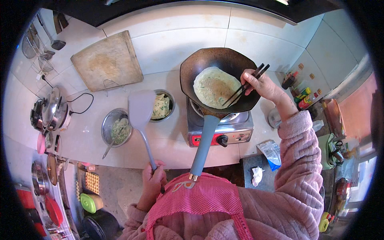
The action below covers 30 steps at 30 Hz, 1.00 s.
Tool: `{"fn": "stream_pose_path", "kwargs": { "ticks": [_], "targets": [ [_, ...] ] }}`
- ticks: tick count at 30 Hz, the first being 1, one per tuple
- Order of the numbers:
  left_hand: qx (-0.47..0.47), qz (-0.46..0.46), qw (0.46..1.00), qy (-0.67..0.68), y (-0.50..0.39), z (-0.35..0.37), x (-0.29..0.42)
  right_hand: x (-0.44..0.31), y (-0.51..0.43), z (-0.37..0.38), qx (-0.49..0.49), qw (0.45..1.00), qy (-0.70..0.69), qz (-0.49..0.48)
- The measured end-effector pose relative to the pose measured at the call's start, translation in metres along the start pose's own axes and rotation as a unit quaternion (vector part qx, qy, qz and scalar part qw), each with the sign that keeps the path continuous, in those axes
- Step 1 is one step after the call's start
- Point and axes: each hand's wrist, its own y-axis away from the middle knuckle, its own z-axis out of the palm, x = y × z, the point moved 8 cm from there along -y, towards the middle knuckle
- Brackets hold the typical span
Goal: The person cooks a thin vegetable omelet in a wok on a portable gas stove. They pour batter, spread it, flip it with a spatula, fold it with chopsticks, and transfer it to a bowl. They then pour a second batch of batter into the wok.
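My right hand (260, 83) grips a pair of dark chopsticks (237, 96), their tips at the lower right edge of a pale pancake (214, 87) flecked with green. The pancake lies flat in a dark wok (198, 58) on a gas stove (220, 132). The wok's grey handle (205, 144) points towards my pink apron. Held upright by its handle in my left hand (153, 177) is a grey spatula (140, 109), its blade above the counter. Behind the blade, a metal bowl (170, 100) contains folded pancakes (161, 107). A second metal bowl (105, 132) holds green-flecked batter (120, 133) and a spoon (111, 145).
A wooden cutting board (108, 61) leans on the tiled wall. Bottles (309, 100) line the right side, near a glass jar (273, 117). An electric pot (54, 109) with its cord stands left. A plastic packet (270, 153) and crumpled tissue (257, 176) lie right of the wok handle.
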Motion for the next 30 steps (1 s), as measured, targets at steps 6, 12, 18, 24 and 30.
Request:
{"fn": "stream_pose_path", "kwargs": {
  "ticks": [6,12,18,24,30],
  "targets": [
    [-0.021,-0.018,0.999,-0.045,0.006,0.011,-0.001,0.008,-0.009,0.006,-0.036,0.999,0.002,-0.003],
    [0.007,-0.008,1.0,-0.017,0.006,0.007,-0.007,0.017,-0.014,0.021,-0.071,0.995,-0.059,0.045],
    [0.02,-0.002,0.999,-0.032,0.008,0.007,-0.004,0.012,-0.021,0.034,-0.102,0.992,-0.06,0.045],
    [0.013,-0.001,1.0,-0.019,0.008,0.006,-0.006,0.03,-0.039,0.054,-0.089,0.994,-0.06,0.033],
    [0.002,0.004,1.0,-0.009,0.006,0.005,-0.003,0.038,-0.051,0.055,0.001,0.998,0.039,-0.045]
  ]
}}
